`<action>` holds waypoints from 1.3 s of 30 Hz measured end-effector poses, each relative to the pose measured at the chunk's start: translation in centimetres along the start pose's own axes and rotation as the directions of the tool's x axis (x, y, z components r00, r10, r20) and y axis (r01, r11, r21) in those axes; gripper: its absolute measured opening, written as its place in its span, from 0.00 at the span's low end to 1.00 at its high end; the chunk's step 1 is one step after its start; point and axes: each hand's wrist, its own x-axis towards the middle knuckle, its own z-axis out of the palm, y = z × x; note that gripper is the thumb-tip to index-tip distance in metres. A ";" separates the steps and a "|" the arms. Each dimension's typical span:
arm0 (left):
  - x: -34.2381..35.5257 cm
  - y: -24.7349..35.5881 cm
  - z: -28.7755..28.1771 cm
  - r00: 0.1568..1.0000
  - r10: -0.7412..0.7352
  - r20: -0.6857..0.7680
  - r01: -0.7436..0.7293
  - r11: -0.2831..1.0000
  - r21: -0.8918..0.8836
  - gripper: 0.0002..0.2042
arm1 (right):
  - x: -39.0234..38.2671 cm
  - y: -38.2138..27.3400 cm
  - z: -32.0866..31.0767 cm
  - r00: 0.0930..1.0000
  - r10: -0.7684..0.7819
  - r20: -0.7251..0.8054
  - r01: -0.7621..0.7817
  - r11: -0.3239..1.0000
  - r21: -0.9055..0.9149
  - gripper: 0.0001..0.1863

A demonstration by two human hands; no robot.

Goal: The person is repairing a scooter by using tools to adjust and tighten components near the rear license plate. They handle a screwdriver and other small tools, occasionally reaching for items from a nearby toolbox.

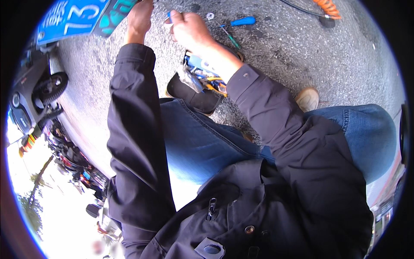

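Note:
My left hand (pixel 140 20) reaches up beside a blue license plate (pixel 71 23) with white characters and a green patterned piece (pixel 116 17) at its right end. The upper edge of the picture cuts off the fingers. My right hand (pixel 189 31) is closed just to the right, over the asphalt; a bit of blue shows at its fingertips, too small to name. On the ground past it lie a screwdriver with a blue handle (pixel 243 21), a screwdriver with a green handle (pixel 234 41) and a small round metal piece (pixel 210 16).
Below my right forearm an open black tool pouch (pixel 196 97) holds blue and yellow-handled tools (pixel 211 80). An orange coiled hose (pixel 327 8) lies at the far right. A parked scooter (pixel 30 93) stands at left, with several motorcycles (pixel 71 155) behind. My shoe (pixel 308 99) rests on the asphalt.

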 end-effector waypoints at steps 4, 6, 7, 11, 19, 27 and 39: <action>-1.4 -1.4 -3.0 0.995 -0.093 -0.026 0.096 0.984 0.152 0.30 | 0.9 -2.4 -4.7 0.950 0.196 0.243 -0.068 0.889 -0.452 0.32; -0.7 -4.7 -5.8 0.990 -0.139 0.034 0.130 0.975 0.182 0.33 | 0.7 -2.0 -5.5 0.967 0.035 0.252 0.116 0.821 -0.559 0.26; -0.4 -5.5 -6.4 0.981 -0.178 0.071 0.159 0.962 0.222 0.33 | 1.2 -1.6 -6.6 0.953 0.073 0.293 0.151 0.724 -0.674 0.26; -2.4 -6.7 -8.9 0.955 -0.286 0.078 0.285 0.958 0.025 0.30 | -1.1 -0.6 -7.8 0.985 -0.137 0.105 0.149 0.364 -0.919 0.30; -1.2 -10.6 -9.7 0.976 -0.214 0.048 0.202 0.961 0.190 0.26 | -12.0 1.9 -6.4 0.867 0.068 0.494 0.440 0.363 -0.821 0.10; -5.3 -6.0 -10.8 0.987 -0.132 -0.086 0.154 0.930 0.334 0.28 | -12.6 8.3 -4.5 0.864 0.100 0.493 0.482 0.119 -0.868 0.12; -3.1 -10.5 -10.0 0.991 -0.014 -0.136 0.085 0.843 0.532 0.34 | -12.2 2.9 -1.0 0.927 0.222 0.302 0.243 0.258 -0.935 0.11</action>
